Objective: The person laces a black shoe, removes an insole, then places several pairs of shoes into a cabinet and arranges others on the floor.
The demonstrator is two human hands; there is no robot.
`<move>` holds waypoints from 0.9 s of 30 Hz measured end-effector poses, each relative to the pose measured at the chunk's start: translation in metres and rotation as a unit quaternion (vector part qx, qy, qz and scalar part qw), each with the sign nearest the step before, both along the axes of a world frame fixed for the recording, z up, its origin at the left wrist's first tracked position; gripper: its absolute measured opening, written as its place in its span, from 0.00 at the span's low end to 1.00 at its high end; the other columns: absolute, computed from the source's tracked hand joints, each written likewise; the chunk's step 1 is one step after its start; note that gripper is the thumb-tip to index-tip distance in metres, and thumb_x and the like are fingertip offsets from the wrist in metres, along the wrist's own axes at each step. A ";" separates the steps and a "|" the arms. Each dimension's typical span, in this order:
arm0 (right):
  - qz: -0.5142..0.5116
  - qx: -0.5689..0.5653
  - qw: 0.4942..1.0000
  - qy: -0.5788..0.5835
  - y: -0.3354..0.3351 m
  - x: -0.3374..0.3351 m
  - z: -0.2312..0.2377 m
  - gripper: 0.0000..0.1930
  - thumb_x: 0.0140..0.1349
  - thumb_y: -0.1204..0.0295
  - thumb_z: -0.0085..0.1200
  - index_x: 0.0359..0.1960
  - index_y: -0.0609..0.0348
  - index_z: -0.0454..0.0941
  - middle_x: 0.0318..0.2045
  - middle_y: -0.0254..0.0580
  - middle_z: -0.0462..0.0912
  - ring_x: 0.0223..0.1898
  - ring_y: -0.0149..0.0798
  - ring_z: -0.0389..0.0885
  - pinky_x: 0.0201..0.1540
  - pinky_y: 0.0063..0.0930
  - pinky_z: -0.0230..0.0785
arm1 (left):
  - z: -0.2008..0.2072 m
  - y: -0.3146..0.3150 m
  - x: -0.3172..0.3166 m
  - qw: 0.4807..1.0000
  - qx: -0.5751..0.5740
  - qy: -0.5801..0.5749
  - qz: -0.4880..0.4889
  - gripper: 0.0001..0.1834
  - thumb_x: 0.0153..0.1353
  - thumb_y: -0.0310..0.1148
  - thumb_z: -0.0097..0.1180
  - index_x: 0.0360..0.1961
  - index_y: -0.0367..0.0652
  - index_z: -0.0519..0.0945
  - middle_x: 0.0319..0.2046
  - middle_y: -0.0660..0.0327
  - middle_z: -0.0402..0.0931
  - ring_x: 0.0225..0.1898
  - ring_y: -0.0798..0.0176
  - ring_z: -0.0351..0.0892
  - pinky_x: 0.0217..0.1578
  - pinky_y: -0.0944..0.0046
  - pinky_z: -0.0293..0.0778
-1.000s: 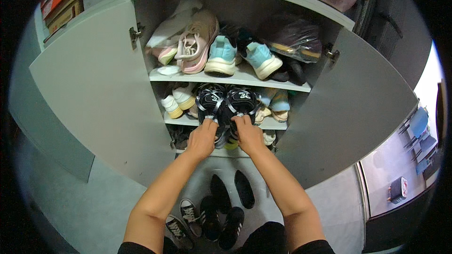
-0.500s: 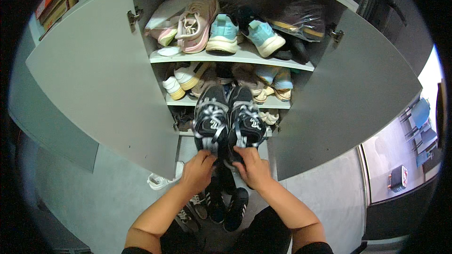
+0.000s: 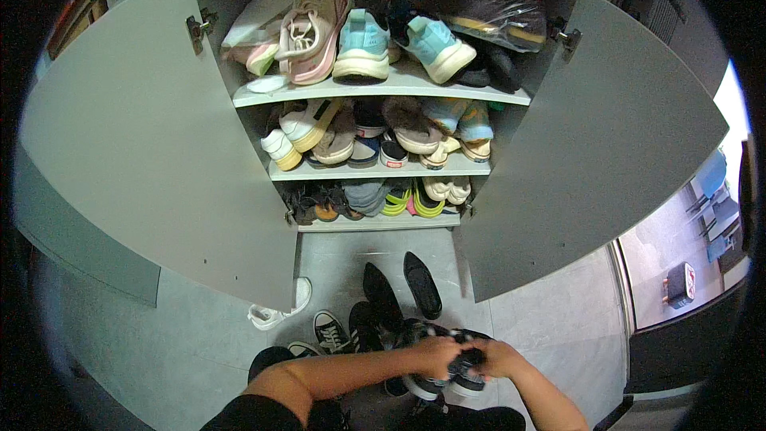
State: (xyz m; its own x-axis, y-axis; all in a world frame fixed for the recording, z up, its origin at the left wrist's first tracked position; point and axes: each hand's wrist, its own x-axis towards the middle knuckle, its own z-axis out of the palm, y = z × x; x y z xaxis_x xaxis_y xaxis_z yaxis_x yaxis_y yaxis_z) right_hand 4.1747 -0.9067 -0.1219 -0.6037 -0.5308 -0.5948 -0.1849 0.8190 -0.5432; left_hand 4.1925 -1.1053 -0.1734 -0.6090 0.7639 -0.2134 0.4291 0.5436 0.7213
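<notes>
Low over the floor, right of centre, a pair of black sneakers with white soles is between my two hands. My left hand reaches across from the left and closes on their upper part. Against it, my right hand grips the same pair from the right; the fingers are slightly blurred and partly hidden. Just beyond are two black pointed flats. Black canvas shoes with white toes stand to the left of my left forearm.
An open grey shoe cabinet holds several shoes on three shelves. Its left door and right door swing out on either side. White shoes lie by the left door's lower edge. Blue chairs show far right.
My hands have brought the black sneakers down and to the right, away from the front of the shelves. The lower shelves and the flats on the floor now show.
</notes>
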 end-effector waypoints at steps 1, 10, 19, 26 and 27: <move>-0.049 0.058 0.997 -0.025 0.009 0.007 -0.003 0.31 0.42 0.72 0.68 0.52 0.48 0.72 0.31 0.43 0.82 0.20 0.33 0.79 0.31 0.28 0.72 | -0.030 0.021 0.006 0.997 0.054 0.052 -0.011 0.26 0.38 0.37 0.62 0.39 0.36 0.71 0.38 0.49 0.71 0.43 0.45 0.72 0.42 0.51 0.71; -0.244 -0.043 0.944 0.220 0.148 0.116 -0.223 0.30 0.40 0.79 0.56 0.51 0.54 0.67 0.43 0.56 0.71 0.48 0.57 0.64 0.51 0.44 0.62 | -0.140 0.151 0.022 0.981 -0.113 -0.156 0.025 0.26 0.49 0.28 0.58 0.50 0.30 0.68 0.53 0.46 0.64 0.62 0.40 0.54 0.51 0.46 0.66; -0.114 0.087 0.967 -0.211 0.140 0.098 -0.260 0.36 0.50 0.54 0.60 0.58 0.61 0.67 0.55 0.48 0.72 0.57 0.45 0.70 0.60 0.34 0.59 | -0.243 0.111 0.061 0.952 0.007 -0.305 0.011 0.37 0.52 0.28 0.54 0.65 0.41 0.57 0.68 0.45 0.34 0.68 0.42 0.39 0.63 0.52 0.53; 0.050 0.031 0.998 -0.003 0.061 -0.010 -0.203 0.29 0.56 0.49 0.53 0.55 0.53 0.72 0.44 0.49 0.79 0.46 0.47 0.78 0.50 0.34 0.67 | -0.169 0.007 -0.050 0.892 0.279 -0.077 0.347 0.20 0.51 0.30 0.57 0.47 0.41 0.74 0.41 0.47 0.75 0.43 0.46 0.75 0.44 0.55 0.71; -0.049 -0.051 0.997 -0.017 0.039 -0.029 -0.187 0.26 0.56 0.54 0.56 0.53 0.56 0.73 0.42 0.48 0.80 0.43 0.44 0.78 0.49 0.33 0.68 | -0.143 -0.013 -0.070 0.879 0.277 -0.005 0.389 0.20 0.51 0.30 0.58 0.47 0.40 0.74 0.41 0.47 0.75 0.41 0.46 0.76 0.42 0.55 0.72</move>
State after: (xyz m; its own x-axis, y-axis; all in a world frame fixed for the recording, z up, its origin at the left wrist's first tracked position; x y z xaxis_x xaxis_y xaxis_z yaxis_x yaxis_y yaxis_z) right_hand 4.1462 -0.8680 -0.3093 -0.6365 -0.5289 -0.5613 -0.0874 0.7726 -0.6288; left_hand 4.1227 -1.1185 -0.3168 -0.9931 0.1059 0.0513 0.0750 0.2336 0.9694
